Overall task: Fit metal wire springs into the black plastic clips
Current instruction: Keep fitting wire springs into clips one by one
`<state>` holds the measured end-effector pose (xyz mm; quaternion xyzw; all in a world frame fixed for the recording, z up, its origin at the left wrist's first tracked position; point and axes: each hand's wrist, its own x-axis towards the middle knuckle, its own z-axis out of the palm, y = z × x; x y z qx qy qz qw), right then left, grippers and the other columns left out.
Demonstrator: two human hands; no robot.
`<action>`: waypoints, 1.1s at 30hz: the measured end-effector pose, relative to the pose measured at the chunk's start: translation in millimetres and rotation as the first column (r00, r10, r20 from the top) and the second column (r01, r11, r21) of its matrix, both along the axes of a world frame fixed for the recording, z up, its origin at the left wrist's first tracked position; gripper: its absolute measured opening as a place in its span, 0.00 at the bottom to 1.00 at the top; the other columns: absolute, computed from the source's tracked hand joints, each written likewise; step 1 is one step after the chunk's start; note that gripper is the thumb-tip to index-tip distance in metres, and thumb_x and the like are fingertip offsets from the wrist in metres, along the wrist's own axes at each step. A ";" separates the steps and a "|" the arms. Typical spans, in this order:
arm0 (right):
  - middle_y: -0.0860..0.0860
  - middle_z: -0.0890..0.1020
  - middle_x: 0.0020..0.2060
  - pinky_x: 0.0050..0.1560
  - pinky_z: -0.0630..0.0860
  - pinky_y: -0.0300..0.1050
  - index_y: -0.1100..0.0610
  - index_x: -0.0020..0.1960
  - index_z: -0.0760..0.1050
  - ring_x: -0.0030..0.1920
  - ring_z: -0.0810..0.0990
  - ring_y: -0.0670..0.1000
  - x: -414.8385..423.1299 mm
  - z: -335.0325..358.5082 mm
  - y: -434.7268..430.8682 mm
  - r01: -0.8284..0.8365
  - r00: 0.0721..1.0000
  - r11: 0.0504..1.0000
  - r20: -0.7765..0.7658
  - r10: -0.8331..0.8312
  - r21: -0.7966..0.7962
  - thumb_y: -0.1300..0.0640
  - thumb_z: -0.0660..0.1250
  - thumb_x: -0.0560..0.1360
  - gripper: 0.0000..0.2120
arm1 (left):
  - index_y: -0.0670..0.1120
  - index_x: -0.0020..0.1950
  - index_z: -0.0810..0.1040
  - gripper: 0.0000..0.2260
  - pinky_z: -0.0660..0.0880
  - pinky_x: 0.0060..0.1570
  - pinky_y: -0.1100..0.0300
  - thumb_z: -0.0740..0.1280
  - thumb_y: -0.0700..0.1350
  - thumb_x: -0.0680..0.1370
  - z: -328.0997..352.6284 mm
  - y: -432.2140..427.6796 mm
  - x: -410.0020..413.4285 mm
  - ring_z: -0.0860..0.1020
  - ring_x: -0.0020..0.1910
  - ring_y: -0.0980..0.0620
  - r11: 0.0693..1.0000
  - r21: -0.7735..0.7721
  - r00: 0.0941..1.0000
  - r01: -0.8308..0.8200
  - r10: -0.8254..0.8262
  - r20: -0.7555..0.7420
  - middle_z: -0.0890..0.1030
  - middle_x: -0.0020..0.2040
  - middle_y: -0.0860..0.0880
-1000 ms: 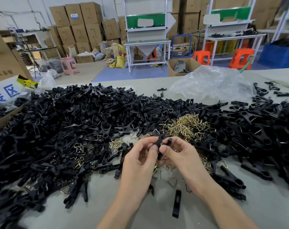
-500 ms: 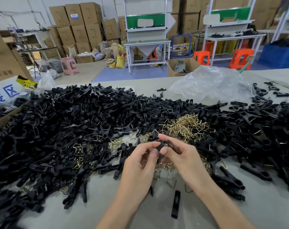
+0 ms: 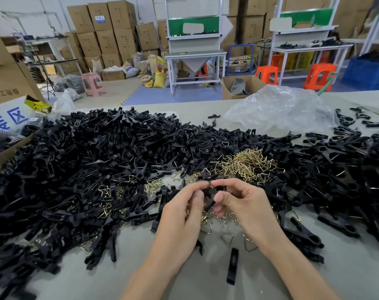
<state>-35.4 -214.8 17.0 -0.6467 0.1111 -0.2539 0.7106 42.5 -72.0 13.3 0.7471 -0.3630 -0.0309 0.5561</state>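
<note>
Both hands meet over the table's middle around one black plastic clip (image 3: 210, 191). My left hand (image 3: 184, 211) pinches its left side between thumb and fingers. My right hand (image 3: 242, 202) grips the right side, thumb pressed against the clip. Whether a wire spring sits in the clip is hidden by my fingers. A heap of brass-coloured wire springs (image 3: 247, 163) lies just beyond my hands. A large pile of black clip parts (image 3: 86, 165) covers the left and centre, and another pile of black clips (image 3: 346, 176) lies on the right.
A single black clip half (image 3: 232, 268) lies on the grey table (image 3: 184, 280) between my forearms, with loose springs (image 3: 226, 238) near it. A crumpled clear plastic bag (image 3: 279, 109) sits at the back right. A cardboard box (image 3: 2, 152) stands at the left edge.
My hands stayed together on the clip, shifting a little nearer and turning it; my right thumb now presses on its side.
</note>
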 end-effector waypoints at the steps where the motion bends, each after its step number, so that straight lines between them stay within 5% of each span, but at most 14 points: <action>1: 0.55 0.85 0.34 0.37 0.81 0.38 0.49 0.49 0.87 0.34 0.84 0.51 0.1 0.1 -1.6 0.022 1.000 1.000 0.001 -0.022 0.007 0.53 0.76 0.67 0.11 | 0.64 0.63 0.74 0.11 0.75 0.45 0.64 0.58 0.52 0.84 -0.2 1.7 2.5 0.80 0.46 0.59 0.999 0.037 0.998 -0.038 0.036 0.044 0.81 0.49 0.62; 7: 0.55 0.87 0.41 0.47 0.81 0.36 0.52 0.60 0.81 0.44 0.87 0.52 1.5 -4.6 -13.4 0.134 0.991 0.991 0.004 -0.134 -0.026 0.64 0.67 0.79 0.12 | 0.56 0.71 0.71 0.22 0.61 0.66 0.61 0.51 0.61 0.81 -5.9 6.3 9.7 0.68 0.63 0.60 0.827 0.503 0.881 -0.253 -0.018 0.473 0.72 0.63 0.60; 13: 0.51 0.87 0.43 0.46 0.81 0.34 0.50 0.58 0.80 0.45 0.87 0.49 3.3 -7.5 -17.3 0.228 0.974 0.973 0.005 -0.228 -0.042 0.67 0.65 0.81 0.14 | 0.59 0.64 0.72 0.14 0.63 0.61 0.59 0.55 0.61 0.82 -5.7 -0.5 13.2 0.70 0.61 0.55 0.737 0.589 0.860 -0.332 -0.020 0.509 0.71 0.60 0.57; 22: 0.49 0.87 0.43 0.47 0.81 0.36 0.46 0.57 0.80 0.45 0.87 0.49 5.3 -11.7 -17.1 0.230 0.972 0.967 -0.024 -0.234 -0.112 0.66 0.65 0.81 0.15 | 0.53 0.48 0.76 0.03 0.68 0.46 0.65 0.65 0.49 0.82 -4.3 2.6 22.9 0.72 0.51 0.61 0.891 0.405 0.956 -0.204 0.093 0.277 0.73 0.50 0.60; 29: 0.50 0.87 0.42 0.48 0.82 0.39 0.45 0.57 0.80 0.44 0.87 0.49 4.8 -10.8 -16.8 0.234 0.971 0.965 -0.024 -0.238 -0.122 0.66 0.65 0.81 0.16 | 0.64 0.50 0.75 0.16 0.69 0.50 0.76 0.66 0.39 0.81 3.7 6.0 21.4 0.77 0.52 0.63 0.977 0.005 0.967 -0.211 0.208 0.144 0.80 0.49 0.60; 33: 0.49 0.87 0.43 0.46 0.82 0.38 0.44 0.56 0.80 0.44 0.87 0.49 4.8 -10.9 -17.0 0.233 0.971 0.964 -0.025 -0.237 -0.125 0.65 0.65 0.81 0.16 | 0.64 0.52 0.75 0.19 0.68 0.50 0.76 0.64 0.37 0.82 4.1 4.3 21.8 0.77 0.53 0.61 0.975 -0.001 0.964 -0.222 0.220 0.151 0.77 0.52 0.59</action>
